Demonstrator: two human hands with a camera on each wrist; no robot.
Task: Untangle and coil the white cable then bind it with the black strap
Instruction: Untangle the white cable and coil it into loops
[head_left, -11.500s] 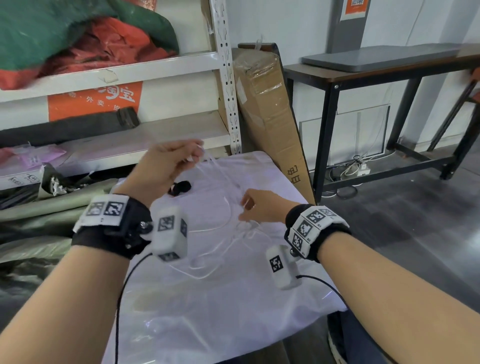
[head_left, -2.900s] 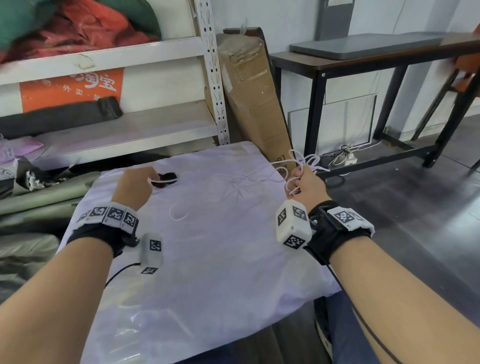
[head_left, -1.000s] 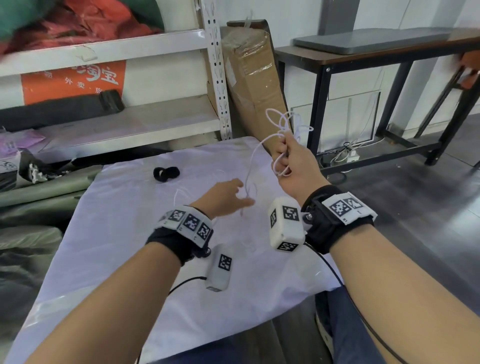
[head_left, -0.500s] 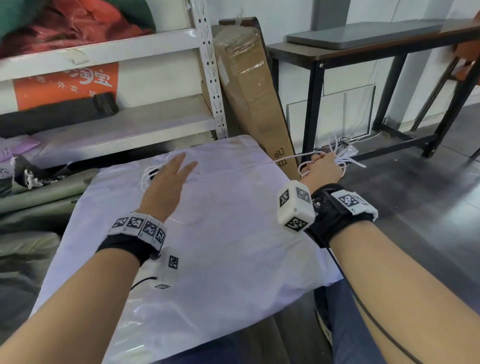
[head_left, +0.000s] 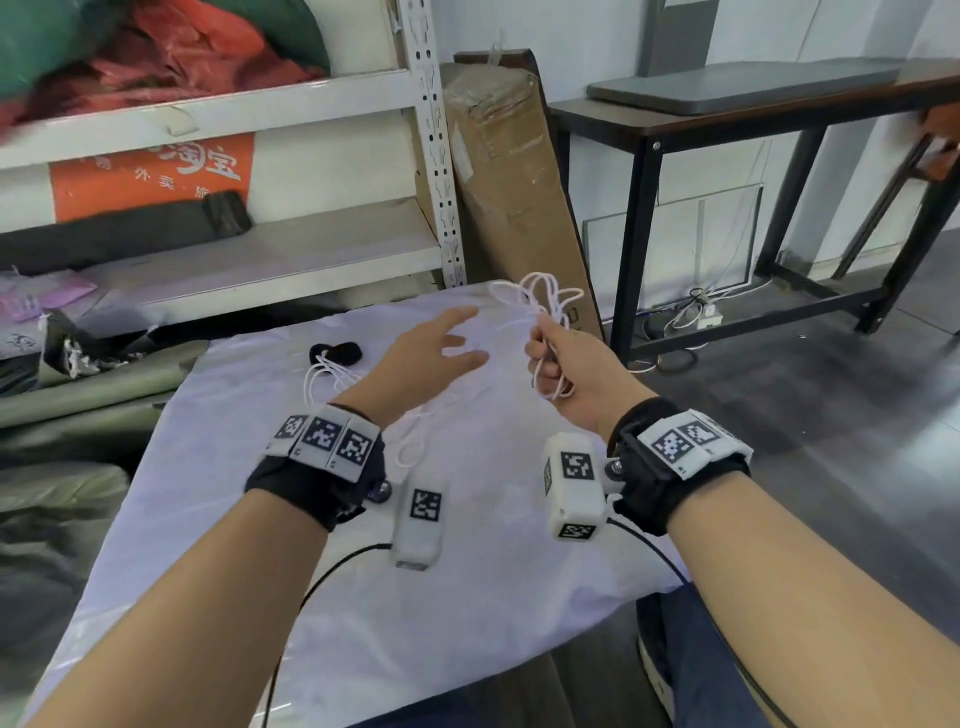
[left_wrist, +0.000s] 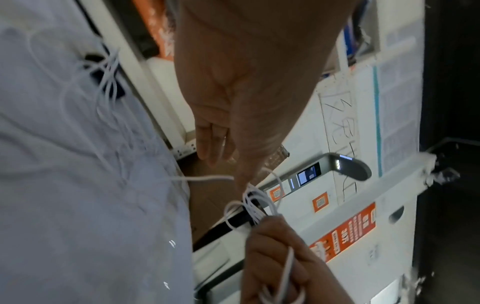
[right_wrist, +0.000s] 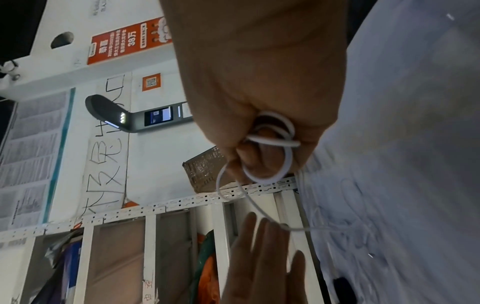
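Observation:
My right hand (head_left: 545, 364) is closed in a fist around several loops of the white cable (head_left: 540, 296), which stick up above the knuckles. The right wrist view shows the loops (right_wrist: 275, 144) wound inside the curled fingers. My left hand (head_left: 457, 338) is held flat with straight, spread fingers just left of the right fist. A single strand (left_wrist: 202, 178) runs from the loops past the left fingertips down to the table. The loose remainder of the cable (head_left: 332, 374) lies on the white cloth. The black strap (head_left: 337, 353) lies at the cloth's far side, with strands (left_wrist: 109, 82) crossing it.
The white cloth-covered table (head_left: 467, 597) ends just right of my right wrist. A tall cardboard box (head_left: 509, 197) leans behind it against a metal shelf rack (head_left: 431, 156). A black-framed desk (head_left: 727, 130) stands to the right above the dark floor.
My left hand has come back from beside the strap toward the middle. My right hand has swung in from beyond the table's right edge and risen, still gripping the loops.

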